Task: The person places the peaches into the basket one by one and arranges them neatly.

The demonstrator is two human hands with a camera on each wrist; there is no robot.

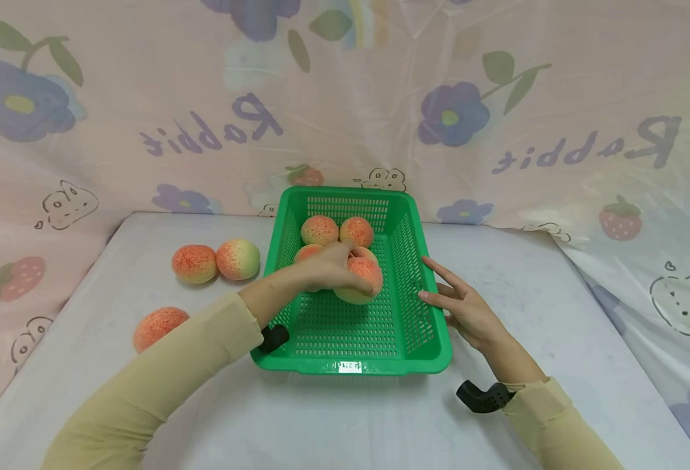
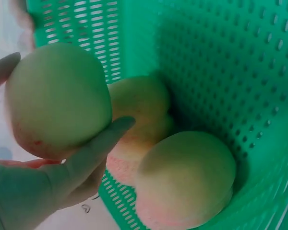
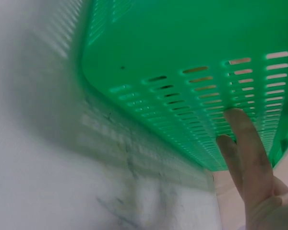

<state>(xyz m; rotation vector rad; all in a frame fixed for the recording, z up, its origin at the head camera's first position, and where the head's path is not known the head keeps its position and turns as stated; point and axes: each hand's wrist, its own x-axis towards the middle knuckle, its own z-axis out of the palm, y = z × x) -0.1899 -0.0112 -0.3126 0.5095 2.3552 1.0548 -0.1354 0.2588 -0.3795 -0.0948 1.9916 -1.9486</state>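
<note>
- One green basket (image 1: 392, 369), perforated on its walls and floor, stands on the table with a small white label (image 1: 350, 367) on its near rim
- Eight peaches show in all, red and yellow-green, five within the basket's walls and three outside it
- Of the five, one held peach (image 1: 363, 282) is pinched between the thumb and fingers of the left hand (image 1: 331, 266), over the middle of the basket; whether it touches the floor there I cannot tell
- Two more, a back-left peach (image 1: 319, 230) and a back-right peach (image 1: 356, 232), sit side by side near the far wall; a third peach (image 1: 308, 252) and a fourth peach (image 1: 369, 253) are partly hidden by the hand and the held one
- Of the three on the table to the left, two lie touching, a redder peach (image 1: 194, 264) and a greener peach (image 1: 238, 260); a nearer peach (image 1: 160, 328) is partly behind the sleeve (image 1: 203, 356)
- The right hand (image 1: 468, 313) has its fingers spread and extended against the basket's right wall, two fingertips touching the outside
- One white table (image 1: 509, 281), faintly marked on the right
- One pale pink cloth (image 1: 345, 104) hangs behind, printed with purple flowers, strawberries, rabbits and two mirrored words "Rabbit"
</note>
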